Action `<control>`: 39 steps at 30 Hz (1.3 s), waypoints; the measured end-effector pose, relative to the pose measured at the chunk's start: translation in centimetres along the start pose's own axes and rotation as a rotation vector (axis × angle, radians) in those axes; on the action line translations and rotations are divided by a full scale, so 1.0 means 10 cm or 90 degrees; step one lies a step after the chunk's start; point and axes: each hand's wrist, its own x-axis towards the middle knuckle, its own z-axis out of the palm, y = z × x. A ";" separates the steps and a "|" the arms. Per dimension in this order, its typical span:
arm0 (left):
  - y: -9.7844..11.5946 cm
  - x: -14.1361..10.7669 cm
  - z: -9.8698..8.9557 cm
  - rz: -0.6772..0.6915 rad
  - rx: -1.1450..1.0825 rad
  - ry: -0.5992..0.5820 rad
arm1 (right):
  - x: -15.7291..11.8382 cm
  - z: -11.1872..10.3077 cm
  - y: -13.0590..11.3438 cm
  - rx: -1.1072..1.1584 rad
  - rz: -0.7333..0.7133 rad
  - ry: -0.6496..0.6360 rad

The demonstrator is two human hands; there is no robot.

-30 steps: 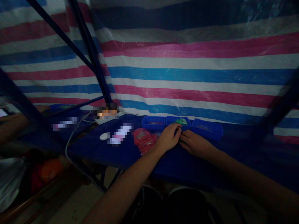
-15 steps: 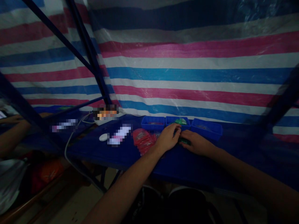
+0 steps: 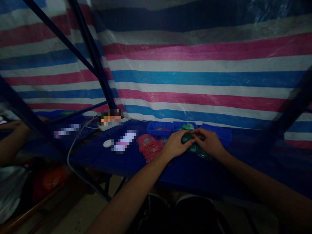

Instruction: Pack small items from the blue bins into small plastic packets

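Green plastic packets (image 3: 196,149) lie on the blue table between and below my hands. My left hand (image 3: 177,143) curves round their left side, its thumb and fingertips closed on the green plastic. From the right, my right hand (image 3: 209,140) pinches the same green plastic, its fingertips close to those of the left. Beside my left wrist is a fanned pile of red packets (image 3: 149,147). Behind the hands stand three blue trays: the left one (image 3: 159,128), the middle one with green packets (image 3: 187,126) in it, and the right one (image 3: 223,136), partly hidden by my right hand.
On the blue table (image 3: 97,156) lie a round white object (image 3: 107,143) and a blurred-out phone-like item (image 3: 124,141). A power strip (image 3: 114,123) with a cable is at the back. Blue metal posts and another person's arm (image 3: 13,139) are at left.
My right hand has risen and turned, its fingertips now meeting the left ones. More green plastic shows between and beneath my hands.
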 end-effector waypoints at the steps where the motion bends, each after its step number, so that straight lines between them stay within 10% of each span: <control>1: -0.01 0.00 0.00 -0.010 0.002 0.003 | 0.00 0.00 0.00 0.043 0.025 0.019; 10: -0.02 0.02 -0.03 -0.094 -0.024 0.007 | 0.01 0.04 0.00 0.340 0.115 0.006; 26: -0.05 0.01 0.00 -0.083 -0.115 0.011 | 0.03 0.01 0.03 0.352 0.175 -0.003; 32: -0.04 0.01 0.00 0.031 -0.006 0.072 | 0.03 0.05 0.06 0.347 0.200 0.120; 39: -0.08 0.01 0.04 0.071 0.007 0.025 | 0.00 0.08 -0.10 0.466 0.239 0.085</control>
